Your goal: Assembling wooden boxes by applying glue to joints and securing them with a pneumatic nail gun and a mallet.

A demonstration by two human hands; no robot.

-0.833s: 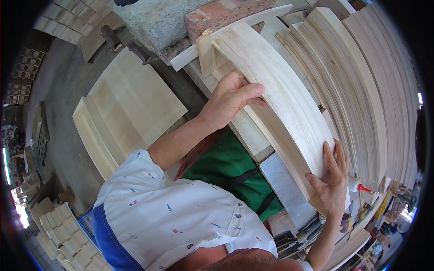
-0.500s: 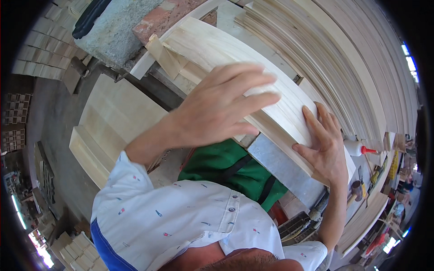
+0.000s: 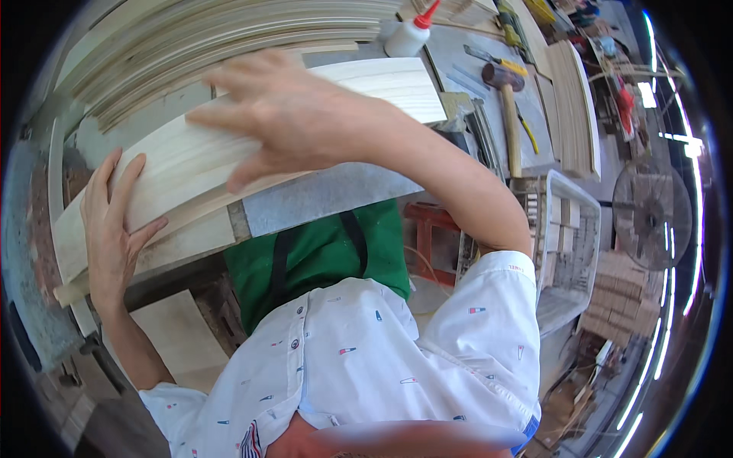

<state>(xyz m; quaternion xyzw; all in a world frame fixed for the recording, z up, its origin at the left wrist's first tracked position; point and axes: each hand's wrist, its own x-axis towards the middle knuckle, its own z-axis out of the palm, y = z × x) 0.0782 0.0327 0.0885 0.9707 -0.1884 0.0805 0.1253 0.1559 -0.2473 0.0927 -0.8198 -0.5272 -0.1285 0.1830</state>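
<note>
A long, pale wooden board [image 3: 179,164] lies across the work surface in front of me, its edges bent by the lens. My left hand [image 3: 113,217] rests on the board's left end, fingers spread on its top face and thumb apart near the close edge. Over the middle of the board is my right hand [image 3: 279,114], open and smeared by motion, with its fingers spread. I cannot tell whether it touches the wood. Another strip of wood [image 3: 217,202] shows along the near side, beneath the board. A grey metal plate [image 3: 321,197] lies closer to me.
Long wood strips [image 3: 229,42] are stacked beyond the board. A white squeeze bottle with a red tip [image 3: 407,38] stands at the far side. A mallet [image 3: 510,126] and a yellow-handled tool [image 3: 511,67] lie to the right. Farther right are a plastic crate [image 3: 588,263] and a fan [image 3: 651,215].
The view has swung right. My left hand, raised over the board before, now rests on its left end. My right hand has left the right end and moved over the middle.
</note>
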